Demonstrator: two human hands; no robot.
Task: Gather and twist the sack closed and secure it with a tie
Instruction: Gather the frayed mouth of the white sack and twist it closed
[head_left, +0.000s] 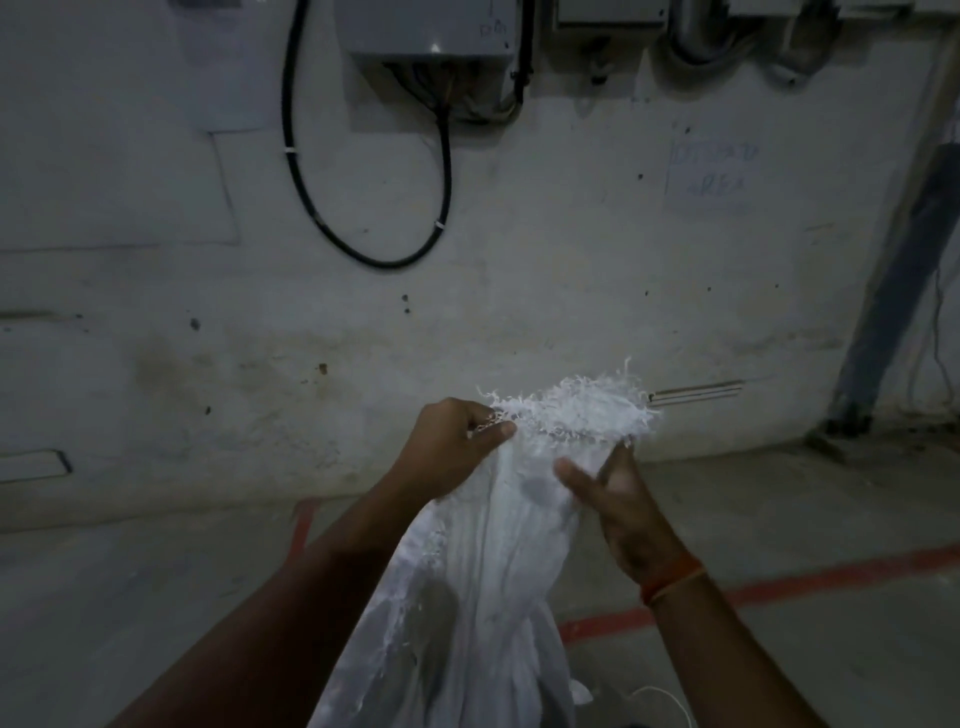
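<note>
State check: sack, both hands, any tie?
Sack: white, upright, mouth bunched but not twisted shut, frayed rim fanned out on top.
Left hand: grips the sack's gathered top just under the rim.
Right hand: fingers straight, touching the sack's right side.
Tie: none on the neck; thin white cord lies loose on the floor, lower right.

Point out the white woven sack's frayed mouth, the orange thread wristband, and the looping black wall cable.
white woven sack (571, 410), head view, frayed top edge.
orange thread wristband (672, 582), head view, band across the right wrist.
black wall cable (379, 260), head view, bottom of its loop.
</note>
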